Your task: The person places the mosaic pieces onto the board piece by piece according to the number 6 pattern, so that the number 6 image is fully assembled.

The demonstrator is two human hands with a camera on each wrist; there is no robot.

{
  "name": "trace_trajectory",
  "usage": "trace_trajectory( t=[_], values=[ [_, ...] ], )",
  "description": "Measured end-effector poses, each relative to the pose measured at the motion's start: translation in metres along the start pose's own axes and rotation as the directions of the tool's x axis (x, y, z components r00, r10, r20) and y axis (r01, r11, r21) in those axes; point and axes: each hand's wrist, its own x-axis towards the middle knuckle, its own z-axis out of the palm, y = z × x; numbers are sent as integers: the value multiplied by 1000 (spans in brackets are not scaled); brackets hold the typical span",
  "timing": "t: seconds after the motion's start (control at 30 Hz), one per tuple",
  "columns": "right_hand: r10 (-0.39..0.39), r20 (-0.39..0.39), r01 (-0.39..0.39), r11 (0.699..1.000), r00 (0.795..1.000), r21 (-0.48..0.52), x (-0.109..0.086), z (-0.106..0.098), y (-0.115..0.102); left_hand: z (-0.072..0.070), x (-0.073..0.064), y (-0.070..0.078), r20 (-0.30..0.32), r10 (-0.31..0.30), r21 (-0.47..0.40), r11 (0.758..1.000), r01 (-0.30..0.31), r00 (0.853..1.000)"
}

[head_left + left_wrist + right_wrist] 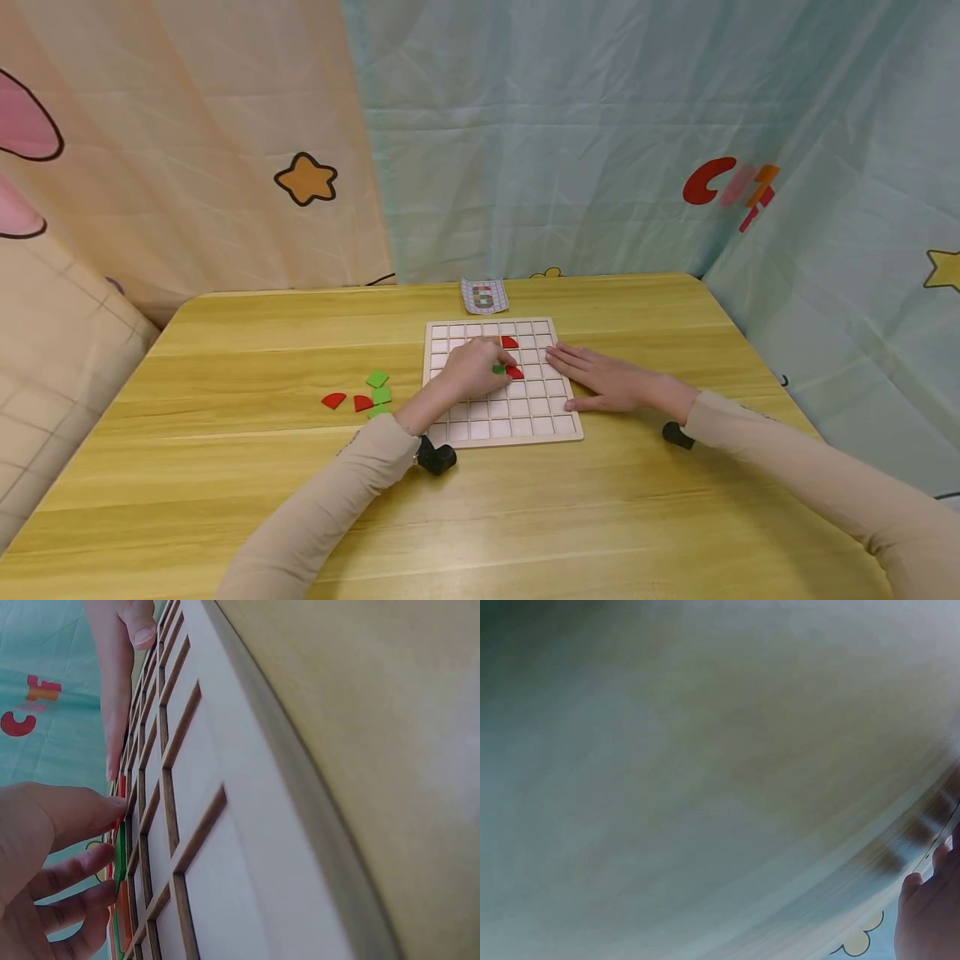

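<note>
A pale wooden grid board (517, 429) lies on the table, its squares white. My left hand (474, 368) reaches over its middle, thumb and index finger pinching a red quarter-circle tile (515, 373) at a square. Beside that tile a green tile (498, 369) shows, partly covered by the fingers. Another red quarter-circle tile (510, 342) sits in a square farther back. In the left wrist view, the thumb (97, 812) touches red, with the green tile (120, 851) just under the fingers. My right hand (606, 379) rests flat, fingers straight, on the board's right edge.
Left of the board lie loose red quarter-circle tiles (333, 401) and green square tiles (377, 379), one partly behind the left forearm. A small printed pattern card (484, 297) lies behind the board. Curtains (585, 167) hang beyond the table's far edge.
</note>
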Motion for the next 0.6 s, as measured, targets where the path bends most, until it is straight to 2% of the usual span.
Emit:
trace_trajectory(
  t=[0.27,0.6],
  values=[
    [4,12,-4,1000,1000,12,0,-3,-3,0,-2,-1,-6,2,-11,1000,-2,1000],
    [11,18,-11,1000,1000,2,0,-2,-2,-6,-11,-2,-27,-9,-16,1000,9,1000]
  ],
)
